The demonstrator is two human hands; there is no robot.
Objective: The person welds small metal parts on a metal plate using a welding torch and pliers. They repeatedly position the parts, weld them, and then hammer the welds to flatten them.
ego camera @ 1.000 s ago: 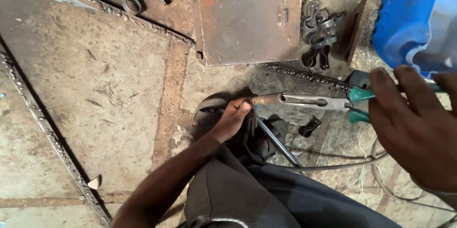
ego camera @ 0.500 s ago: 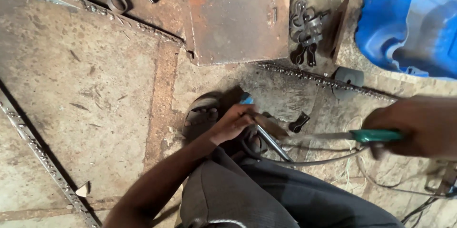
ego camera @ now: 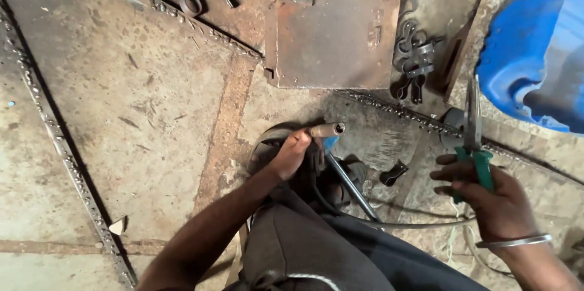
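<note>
Left hand (ego camera: 291, 156) is clenching in a grip around a short metal tube (ego camera: 325, 129) low on the floor (ego camera: 152, 102), just below the rusty plate (ego camera: 334, 23), while right hand (ego camera: 496, 197) is grasping green-handled pliers (ego camera: 474, 139), tips upward, near the blue drum (ego camera: 535, 54)

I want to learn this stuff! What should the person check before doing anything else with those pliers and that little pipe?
1. Green-handled pliers held firmly in right hand: ok.
2. Plier jaws, pointing up and away from the body: ok.
3. Short metal pipe steadied by left hand: ok.
4. Whether pipe is hot or sharp: cannot tell.
5. Cable looping on the floor near the legs, a snag risk: not ok.
6. Hands bare, no gloves: not ok.
</note>
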